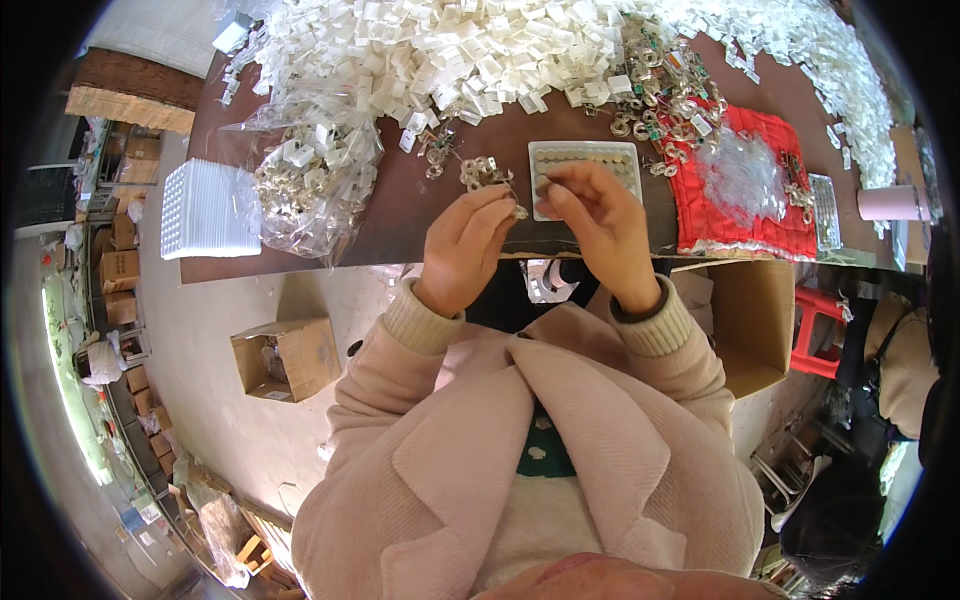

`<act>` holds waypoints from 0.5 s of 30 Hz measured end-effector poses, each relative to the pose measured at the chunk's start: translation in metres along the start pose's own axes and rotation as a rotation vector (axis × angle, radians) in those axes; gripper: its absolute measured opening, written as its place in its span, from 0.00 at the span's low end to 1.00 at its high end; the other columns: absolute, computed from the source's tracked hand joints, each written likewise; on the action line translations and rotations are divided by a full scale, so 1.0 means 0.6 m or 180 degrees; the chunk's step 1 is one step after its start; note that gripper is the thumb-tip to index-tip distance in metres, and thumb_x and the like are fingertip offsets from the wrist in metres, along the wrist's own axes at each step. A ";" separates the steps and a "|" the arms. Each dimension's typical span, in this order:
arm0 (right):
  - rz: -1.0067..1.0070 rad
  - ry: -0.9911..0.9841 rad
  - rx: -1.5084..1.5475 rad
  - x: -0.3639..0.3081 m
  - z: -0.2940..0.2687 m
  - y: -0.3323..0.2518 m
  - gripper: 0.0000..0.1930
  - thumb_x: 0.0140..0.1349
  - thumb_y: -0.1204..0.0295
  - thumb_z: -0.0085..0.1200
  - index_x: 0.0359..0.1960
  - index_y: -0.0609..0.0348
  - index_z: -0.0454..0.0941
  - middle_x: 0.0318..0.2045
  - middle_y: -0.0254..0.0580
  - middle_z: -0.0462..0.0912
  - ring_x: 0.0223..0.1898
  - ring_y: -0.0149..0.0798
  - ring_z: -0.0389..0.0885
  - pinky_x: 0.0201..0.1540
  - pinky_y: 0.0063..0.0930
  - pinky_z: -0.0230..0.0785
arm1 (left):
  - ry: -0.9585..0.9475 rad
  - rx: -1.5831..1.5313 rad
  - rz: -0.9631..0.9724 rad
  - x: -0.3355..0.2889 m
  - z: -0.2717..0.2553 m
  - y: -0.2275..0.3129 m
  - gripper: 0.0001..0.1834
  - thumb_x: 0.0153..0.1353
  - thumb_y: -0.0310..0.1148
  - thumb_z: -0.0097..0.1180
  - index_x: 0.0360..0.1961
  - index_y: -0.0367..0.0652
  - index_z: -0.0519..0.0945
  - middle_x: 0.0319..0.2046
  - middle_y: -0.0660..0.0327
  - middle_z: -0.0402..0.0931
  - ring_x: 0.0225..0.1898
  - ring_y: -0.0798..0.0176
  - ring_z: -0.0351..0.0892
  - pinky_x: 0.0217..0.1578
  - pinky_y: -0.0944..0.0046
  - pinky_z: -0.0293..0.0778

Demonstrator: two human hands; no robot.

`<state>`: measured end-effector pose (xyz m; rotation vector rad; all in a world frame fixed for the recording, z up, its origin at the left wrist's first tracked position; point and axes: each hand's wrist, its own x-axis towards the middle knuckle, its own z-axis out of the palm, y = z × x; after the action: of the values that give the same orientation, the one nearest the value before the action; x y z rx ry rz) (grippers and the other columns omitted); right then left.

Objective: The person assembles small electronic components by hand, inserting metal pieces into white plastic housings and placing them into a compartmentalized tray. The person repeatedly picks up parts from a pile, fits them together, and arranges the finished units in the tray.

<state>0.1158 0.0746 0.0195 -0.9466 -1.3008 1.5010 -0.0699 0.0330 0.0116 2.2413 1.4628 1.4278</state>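
My left hand (462, 248) is closed in a pinch over the table's near edge, with a small shiny ring-like piece (520, 211) at its fingertips. Beside it my right hand (606, 222) is also pinched, over the left side of a white tray (637, 172); anything between its fingers is too small to make out. Rows of round beige pieces (585, 156) fill the far part of that tray. Just beyond my left fingers lies a little cluster of shiny ring-shaped pieces (482, 172).
White small cards (450, 50) heap across the far table. A clear bag (320, 180) of pieces and stacked white trays (208, 210) are at left. Right are a tangle of rings (670, 95), red cloth (690, 205) and clear plastic bits (742, 175). Cardboard boxes (290, 360) stand below.
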 end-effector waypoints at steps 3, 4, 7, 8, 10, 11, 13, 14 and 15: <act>0.0321 -0.0215 0.0287 0.026 0.013 0.011 0.14 0.68 0.76 0.57 0.53 0.66 0.74 0.41 0.41 0.84 0.42 0.29 0.83 0.44 0.22 0.75 | -0.0066 0.0010 -0.0166 -0.004 0.007 -0.008 0.12 0.56 0.16 0.62 0.42 0.36 0.80 0.45 0.49 0.81 0.42 0.48 0.83 0.43 0.59 0.80; 0.0265 -0.0211 0.0229 0.030 0.019 0.013 0.14 0.67 0.75 0.58 0.52 0.66 0.74 0.41 0.42 0.84 0.42 0.30 0.83 0.44 0.22 0.75 | 0.0004 0.0049 -0.0273 -0.005 0.008 -0.012 0.12 0.56 0.16 0.63 0.41 0.36 0.80 0.44 0.49 0.80 0.42 0.47 0.83 0.42 0.58 0.80; 0.0053 -0.0182 0.0022 0.033 0.032 0.014 0.15 0.65 0.76 0.60 0.52 0.66 0.75 0.41 0.42 0.84 0.43 0.30 0.83 0.45 0.23 0.75 | 0.0007 0.0034 -0.0236 -0.009 0.004 -0.015 0.12 0.54 0.18 0.63 0.41 0.36 0.80 0.43 0.50 0.80 0.41 0.47 0.82 0.42 0.56 0.80; 0.0002 -0.0155 -0.0047 0.032 0.036 0.012 0.16 0.65 0.77 0.60 0.53 0.66 0.75 0.42 0.42 0.84 0.43 0.30 0.83 0.46 0.23 0.75 | -0.0011 -0.0002 -0.0109 -0.010 0.001 -0.013 0.12 0.54 0.18 0.64 0.41 0.36 0.80 0.43 0.50 0.80 0.41 0.47 0.82 0.43 0.56 0.80; -0.0323 -0.0172 -0.0269 0.031 0.044 0.009 0.16 0.65 0.77 0.60 0.54 0.65 0.75 0.43 0.39 0.84 0.44 0.28 0.82 0.46 0.21 0.74 | -0.0167 0.0191 0.0310 -0.008 -0.003 -0.009 0.12 0.53 0.19 0.65 0.40 0.35 0.80 0.42 0.51 0.80 0.41 0.48 0.82 0.44 0.55 0.80; -0.0482 -0.0173 -0.0376 0.031 0.046 0.007 0.16 0.66 0.77 0.60 0.54 0.64 0.75 0.44 0.38 0.84 0.44 0.27 0.82 0.46 0.19 0.73 | -0.0233 0.0286 0.0555 -0.005 -0.005 -0.006 0.12 0.53 0.20 0.65 0.40 0.35 0.80 0.42 0.51 0.79 0.41 0.48 0.82 0.44 0.54 0.79; -0.0433 -0.0256 -0.0402 0.027 0.046 0.000 0.15 0.65 0.78 0.61 0.52 0.64 0.76 0.43 0.38 0.84 0.43 0.27 0.82 0.46 0.19 0.73 | -0.0352 0.0456 0.0742 -0.003 -0.009 0.006 0.13 0.52 0.22 0.66 0.40 0.35 0.80 0.41 0.51 0.79 0.41 0.47 0.82 0.44 0.54 0.79; -0.0431 -0.0298 -0.0399 0.024 0.045 -0.003 0.14 0.65 0.79 0.61 0.51 0.64 0.77 0.42 0.37 0.84 0.42 0.26 0.82 0.46 0.19 0.73 | -0.0411 0.0544 0.0858 -0.003 -0.012 0.012 0.14 0.52 0.22 0.66 0.41 0.35 0.80 0.41 0.51 0.79 0.41 0.47 0.82 0.45 0.54 0.79; -0.0317 -0.0323 -0.0284 0.021 0.043 -0.008 0.13 0.65 0.79 0.60 0.50 0.64 0.77 0.41 0.37 0.84 0.41 0.26 0.82 0.45 0.19 0.73 | -0.0407 0.0304 0.0729 -0.003 -0.017 0.018 0.15 0.52 0.22 0.67 0.42 0.34 0.80 0.41 0.50 0.79 0.41 0.47 0.82 0.44 0.55 0.79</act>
<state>0.0887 0.0791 0.0281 -0.8582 -1.4769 1.4397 -0.0704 0.0224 0.0218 2.5777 1.2966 1.2657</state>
